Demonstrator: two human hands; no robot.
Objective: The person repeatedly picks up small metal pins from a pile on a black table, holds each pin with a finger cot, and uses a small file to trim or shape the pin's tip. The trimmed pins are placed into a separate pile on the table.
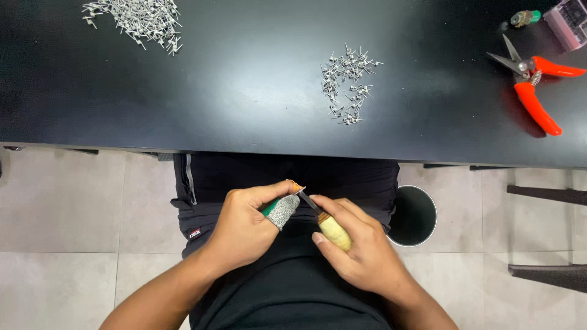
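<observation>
Head view: bare forearms come up from the bottom edge over a lap in dark clothing; left hand (244, 226) curled, pinching a small green piece with an orange tip (296, 187) between forefinger and thumb, the thumb covered by a grey knitted guard (283, 210); the piece is slim, mostly hidden by the fingers, only a green sliver and the pale orange end show; right hand (361, 250) clenched round the pale wooden handle of a small knife (327, 225), its short dark blade angled up-left with the point touching the orange tip; both hands meet over the lap, just below the near edge of the black table (244, 91), clear of the tabletop; beside the right knee, on the tiled floor (61, 201), a round black bin (414, 215), its inside dark, contents cannot be told; on the table, a loose heap of small grey metal pins (348, 82) right of centre; a larger heap of the same pins (137, 18) at far left; red-handled snips (532, 82) lying at far right, jaws toward the table's middle; beyond them a small green-capped object (524, 18) and a pinkish box (568, 23) cut by the corner, contents unclear.
</observation>
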